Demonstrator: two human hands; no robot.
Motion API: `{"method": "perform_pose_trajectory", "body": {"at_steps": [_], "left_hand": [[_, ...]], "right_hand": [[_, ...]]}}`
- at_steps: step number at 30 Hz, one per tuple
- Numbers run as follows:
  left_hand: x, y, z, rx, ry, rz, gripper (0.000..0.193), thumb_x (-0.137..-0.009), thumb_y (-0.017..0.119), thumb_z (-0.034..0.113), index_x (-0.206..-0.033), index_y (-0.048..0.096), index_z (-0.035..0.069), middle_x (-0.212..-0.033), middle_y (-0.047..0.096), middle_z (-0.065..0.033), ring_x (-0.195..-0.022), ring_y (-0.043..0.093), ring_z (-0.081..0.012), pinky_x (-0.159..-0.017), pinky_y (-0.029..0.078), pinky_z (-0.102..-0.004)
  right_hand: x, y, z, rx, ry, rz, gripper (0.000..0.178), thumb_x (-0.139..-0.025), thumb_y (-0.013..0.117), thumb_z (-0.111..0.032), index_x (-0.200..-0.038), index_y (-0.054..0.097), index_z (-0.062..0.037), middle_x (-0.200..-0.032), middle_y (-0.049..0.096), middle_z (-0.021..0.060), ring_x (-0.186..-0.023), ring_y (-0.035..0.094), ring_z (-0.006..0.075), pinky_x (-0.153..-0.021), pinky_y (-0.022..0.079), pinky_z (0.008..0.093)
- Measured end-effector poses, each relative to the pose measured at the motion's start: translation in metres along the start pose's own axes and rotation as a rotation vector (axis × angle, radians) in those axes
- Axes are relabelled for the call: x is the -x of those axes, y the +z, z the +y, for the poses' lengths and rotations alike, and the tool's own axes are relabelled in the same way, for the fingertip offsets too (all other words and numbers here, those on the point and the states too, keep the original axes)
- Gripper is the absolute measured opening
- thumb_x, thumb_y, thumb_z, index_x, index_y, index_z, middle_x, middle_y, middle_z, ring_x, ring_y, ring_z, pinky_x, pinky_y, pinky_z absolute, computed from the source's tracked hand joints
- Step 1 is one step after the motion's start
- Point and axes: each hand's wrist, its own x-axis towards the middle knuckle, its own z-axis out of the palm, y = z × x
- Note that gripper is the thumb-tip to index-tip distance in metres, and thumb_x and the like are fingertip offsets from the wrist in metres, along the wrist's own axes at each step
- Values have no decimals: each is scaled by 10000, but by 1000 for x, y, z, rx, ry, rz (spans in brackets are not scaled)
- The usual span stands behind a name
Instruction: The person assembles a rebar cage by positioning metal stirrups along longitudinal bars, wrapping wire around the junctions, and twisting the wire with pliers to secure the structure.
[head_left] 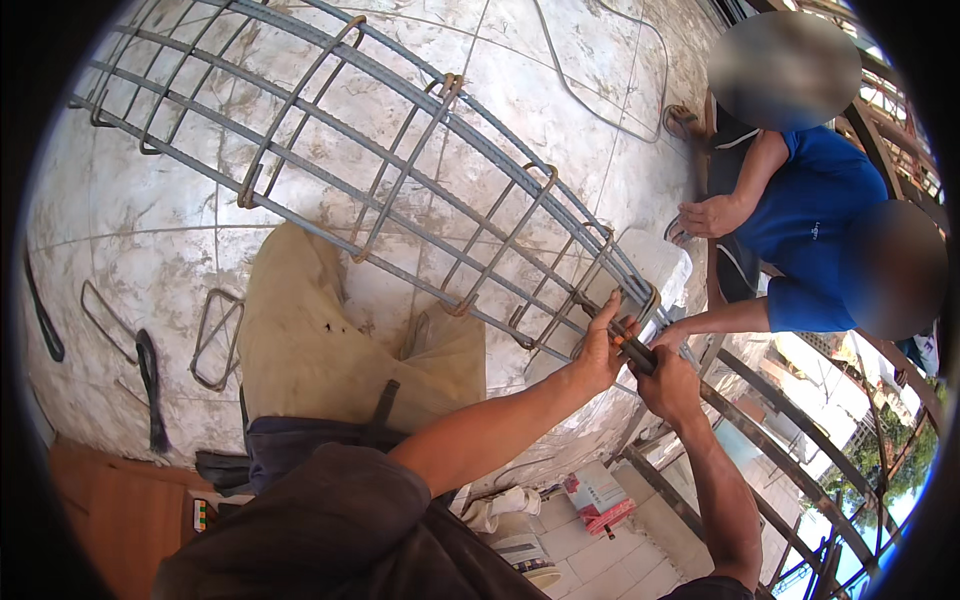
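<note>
A long rebar cage (400, 165) of ribbed bars and bent stirrups runs from the upper left to the right of centre. At its near right end my left hand (598, 352) is against the bars, one finger raised and the others partly hidden; what it pinches is unclear. My right hand (672, 385) grips the dark handles of pliers (636, 352), with some orange on them, by the cage end. A co-worker in a blue shirt (815, 195) reaches one hand (676, 335) close to my hands, and the other hand (712, 215) is held off the cage.
Loose stirrups (212, 340) and dark strips (150, 390) lie on the dirty tiled floor (150, 270) at left. My knee (285, 300) is beside the cage. A white-and-red box (597, 495) lies below my arms. Metal railings (770, 440) stand at right.
</note>
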Motion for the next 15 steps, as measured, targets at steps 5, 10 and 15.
{"method": "perform_pose_trajectory", "body": {"at_steps": [5,10,15], "left_hand": [[-16,28,6,111,18,190,387,-952,710,467,-878,524,135,-706,516,11,-597,540,-145,-563,505,-352],[-13,39,-3,-5,73,489,485,-1003,608,522,-774,442,129,-650,386,28,-507,401,-125,-500,413,-330],[0,12,-7,-171,105,334,507,-971,621,596,-800,447,151,-622,360,29,-486,370,-126,-494,371,-300]], "right_hand": [[-6,-4,-9,-2,49,-87,343,-877,711,-278,-1012,666,34,-883,700,323,-875,701,495,-809,554,561],[3,13,3,-54,57,-81,301,-881,684,-245,-992,676,35,-865,686,341,-873,687,512,-813,544,570],[41,33,-14,-260,61,-24,306,-905,655,-254,-956,669,47,-872,674,365,-885,675,530,-794,539,575]]}}
